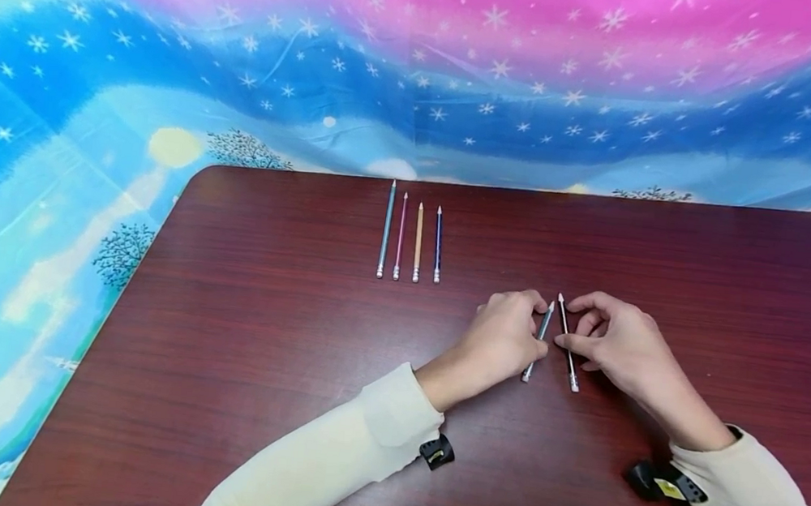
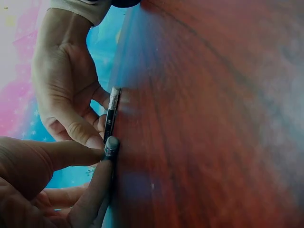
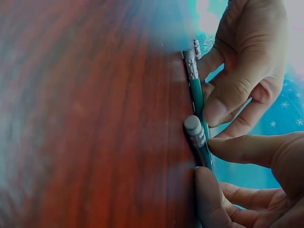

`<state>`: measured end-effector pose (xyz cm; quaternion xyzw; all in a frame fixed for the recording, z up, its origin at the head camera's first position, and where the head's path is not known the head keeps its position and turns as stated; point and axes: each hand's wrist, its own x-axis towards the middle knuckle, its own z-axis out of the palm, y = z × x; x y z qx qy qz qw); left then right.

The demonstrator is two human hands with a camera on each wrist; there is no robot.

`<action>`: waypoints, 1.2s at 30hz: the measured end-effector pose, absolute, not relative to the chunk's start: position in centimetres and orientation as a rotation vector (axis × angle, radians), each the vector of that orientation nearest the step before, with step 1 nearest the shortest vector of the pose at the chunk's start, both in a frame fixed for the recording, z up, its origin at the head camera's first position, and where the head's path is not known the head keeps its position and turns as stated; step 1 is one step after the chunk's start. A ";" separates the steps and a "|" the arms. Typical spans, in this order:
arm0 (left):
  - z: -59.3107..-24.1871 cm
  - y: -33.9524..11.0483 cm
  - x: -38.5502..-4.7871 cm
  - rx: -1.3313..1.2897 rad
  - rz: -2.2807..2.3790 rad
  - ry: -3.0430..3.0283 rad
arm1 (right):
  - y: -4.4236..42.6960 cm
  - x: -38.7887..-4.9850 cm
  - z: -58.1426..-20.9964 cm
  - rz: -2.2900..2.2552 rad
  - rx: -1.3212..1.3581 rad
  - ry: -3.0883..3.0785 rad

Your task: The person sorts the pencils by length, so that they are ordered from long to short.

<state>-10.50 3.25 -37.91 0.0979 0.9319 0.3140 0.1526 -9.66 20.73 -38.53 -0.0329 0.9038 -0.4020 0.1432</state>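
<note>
The left hand (image 1: 504, 332) pinches a green pencil (image 1: 543, 327); the right hand (image 1: 617, 334) pinches a black pencil (image 1: 564, 320) just beside it. Four pencils (image 1: 418, 240) lie apart.

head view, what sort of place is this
Probably an indoor tabletop staged for recording: a printed snowflake backdrop beyond a dark wood-grain table, with four pencils laid in a row. The wider room isn't visible.

My sleeved forearms (image 1: 327, 461) angle inward, left hand (image 1: 500, 335) facing right hand (image 1: 621, 335) closely, knuckles bent, both hands pinching.
</note>
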 end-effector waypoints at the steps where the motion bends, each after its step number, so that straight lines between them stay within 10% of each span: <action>1: -37.9 3.2 -10.5 0.290 0.896 2.673 | 20.7 -9.6 -38.5 -1.145 -0.097 2.619; 36: -37.3 0.6 -10.8 0.236 1.059 2.556 | 20.5 -10.6 -38.1 -0.885 -0.148 2.777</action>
